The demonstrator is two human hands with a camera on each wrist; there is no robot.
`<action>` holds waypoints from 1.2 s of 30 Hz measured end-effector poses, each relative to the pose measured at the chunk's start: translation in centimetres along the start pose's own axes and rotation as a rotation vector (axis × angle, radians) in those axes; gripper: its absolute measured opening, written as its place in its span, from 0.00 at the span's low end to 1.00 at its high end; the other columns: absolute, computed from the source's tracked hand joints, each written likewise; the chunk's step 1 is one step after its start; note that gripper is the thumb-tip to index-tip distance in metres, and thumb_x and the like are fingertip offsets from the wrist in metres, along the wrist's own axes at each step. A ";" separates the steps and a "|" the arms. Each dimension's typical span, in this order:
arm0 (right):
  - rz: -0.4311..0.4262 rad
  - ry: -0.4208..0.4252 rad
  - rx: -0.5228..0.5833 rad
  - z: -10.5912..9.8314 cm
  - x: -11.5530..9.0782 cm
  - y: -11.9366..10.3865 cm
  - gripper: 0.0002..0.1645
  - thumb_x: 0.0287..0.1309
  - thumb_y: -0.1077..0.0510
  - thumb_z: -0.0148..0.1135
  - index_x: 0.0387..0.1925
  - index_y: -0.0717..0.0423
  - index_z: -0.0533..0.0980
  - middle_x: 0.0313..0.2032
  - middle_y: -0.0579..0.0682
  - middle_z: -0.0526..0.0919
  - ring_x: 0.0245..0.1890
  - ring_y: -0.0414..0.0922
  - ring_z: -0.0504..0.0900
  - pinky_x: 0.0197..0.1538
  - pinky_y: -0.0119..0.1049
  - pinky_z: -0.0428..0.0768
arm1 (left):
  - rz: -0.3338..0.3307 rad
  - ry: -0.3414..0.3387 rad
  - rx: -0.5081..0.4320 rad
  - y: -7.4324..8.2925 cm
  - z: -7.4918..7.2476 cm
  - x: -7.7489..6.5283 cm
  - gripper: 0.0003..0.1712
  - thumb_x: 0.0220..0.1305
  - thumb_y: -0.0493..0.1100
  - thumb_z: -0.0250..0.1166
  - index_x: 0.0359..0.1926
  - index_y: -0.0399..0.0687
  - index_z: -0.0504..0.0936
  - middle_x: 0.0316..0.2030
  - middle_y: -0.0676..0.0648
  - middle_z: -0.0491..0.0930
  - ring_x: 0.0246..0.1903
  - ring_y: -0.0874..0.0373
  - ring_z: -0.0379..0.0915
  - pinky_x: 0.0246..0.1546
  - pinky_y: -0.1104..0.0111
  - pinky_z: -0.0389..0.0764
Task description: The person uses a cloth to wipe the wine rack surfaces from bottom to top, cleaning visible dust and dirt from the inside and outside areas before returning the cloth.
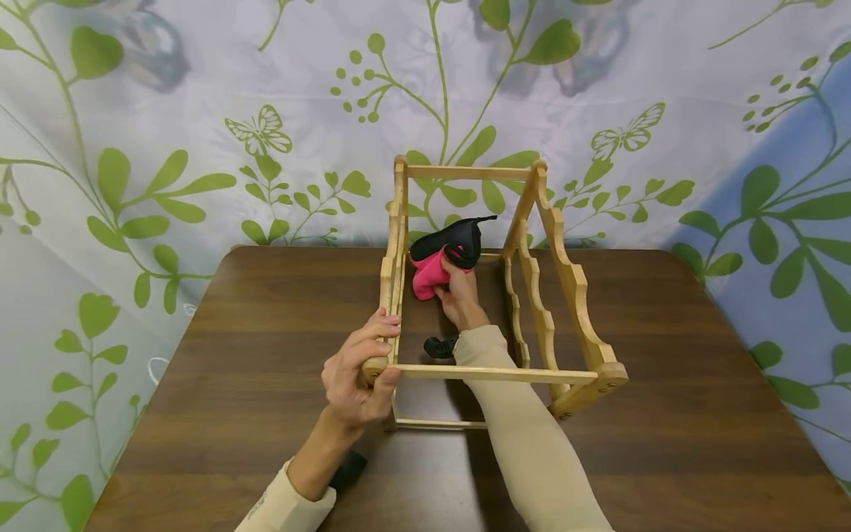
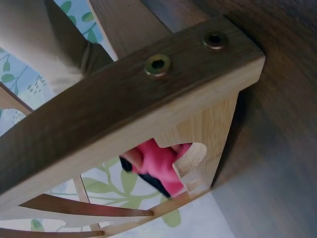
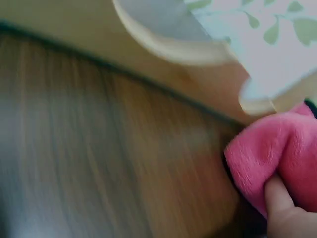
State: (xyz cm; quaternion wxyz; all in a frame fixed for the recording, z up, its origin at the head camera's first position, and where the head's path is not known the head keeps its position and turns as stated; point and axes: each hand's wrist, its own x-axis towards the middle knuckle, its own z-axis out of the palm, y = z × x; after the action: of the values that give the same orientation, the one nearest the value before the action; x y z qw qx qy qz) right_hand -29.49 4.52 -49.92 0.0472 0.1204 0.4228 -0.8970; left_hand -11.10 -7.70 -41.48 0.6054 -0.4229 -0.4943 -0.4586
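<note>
A light wooden rack (image 1: 492,374) with scalloped slats stands on the table. My left hand (image 1: 362,362) grips its near left top corner, thumb over the front rail. Inside the frame, my right hand (image 1: 461,299) holds a fuzzy pink and black cloth (image 1: 431,273), bunched up near the rack's left far side. The right wrist view shows the pink side of the cloth (image 3: 262,153) with a finger pressed into its fold; this view is blurred. Through a cut-out of the rack (image 2: 129,94), the left wrist view shows the cloth (image 2: 156,166) too.
The dark brown table (image 1: 266,310) extends on both sides of the rack. Behind it hangs a pale curtain (image 1: 306,148) printed with green leaves and butterflies. Rails and slats surround my right forearm (image 1: 525,436). Small dark objects (image 1: 439,347) show beside both wrists.
</note>
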 end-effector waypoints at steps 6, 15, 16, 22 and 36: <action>0.053 -0.100 -0.014 2.7 -0.1 2.1 0.05 0.68 0.62 0.57 0.42 0.50 0.75 0.36 0.43 0.80 0.41 0.40 0.77 0.51 0.35 0.73 | 0.015 -0.040 0.007 -0.2 -0.3 -0.1 0.21 0.71 0.41 0.60 0.29 0.24 0.69 0.27 0.29 0.77 0.30 0.39 0.80 0.50 0.52 0.80; -0.030 -0.125 -0.186 3.0 -0.2 2.5 0.16 0.66 0.65 0.61 0.53 0.52 0.71 0.38 0.46 0.78 0.38 0.41 0.77 0.45 0.33 0.75 | 0.034 -0.046 0.021 -0.3 -0.2 -0.1 0.21 0.71 0.41 0.60 0.30 0.25 0.69 0.28 0.29 0.76 0.29 0.38 0.79 0.50 0.53 0.80; -0.049 -0.114 -0.207 3.0 -0.3 2.5 0.19 0.65 0.65 0.61 0.55 0.52 0.70 0.39 0.46 0.78 0.38 0.41 0.77 0.44 0.32 0.75 | 0.036 -0.047 0.024 -0.3 -0.2 -0.1 0.21 0.71 0.42 0.60 0.30 0.25 0.69 0.28 0.29 0.76 0.29 0.38 0.79 0.50 0.53 0.80; -0.107 0.023 -0.317 2.8 -0.3 2.6 0.24 0.61 0.64 0.66 0.58 0.54 0.72 0.40 0.47 0.78 0.29 0.39 0.77 0.33 0.31 0.77 | 0.051 -0.061 0.069 -0.3 -0.3 -0.2 0.21 0.72 0.43 0.59 0.30 0.25 0.69 0.28 0.30 0.76 0.29 0.40 0.79 0.50 0.56 0.81; -0.382 0.568 -0.320 -1.0 1.4 -1.2 0.23 0.54 0.69 0.68 0.53 0.54 0.80 0.48 0.49 0.84 0.54 0.42 0.76 0.58 0.31 0.71 | 0.027 -0.086 0.074 -0.1 -0.3 -0.5 0.21 0.73 0.42 0.58 0.32 0.24 0.67 0.30 0.30 0.74 0.34 0.42 0.77 0.52 0.54 0.79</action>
State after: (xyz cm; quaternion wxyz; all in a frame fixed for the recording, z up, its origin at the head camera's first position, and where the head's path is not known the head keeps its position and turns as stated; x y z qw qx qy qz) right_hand -30.86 6.12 -49.96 -0.2218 0.2742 0.5687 -0.7431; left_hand -11.22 -7.94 -42.03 0.6051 -0.4262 -0.5305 -0.4132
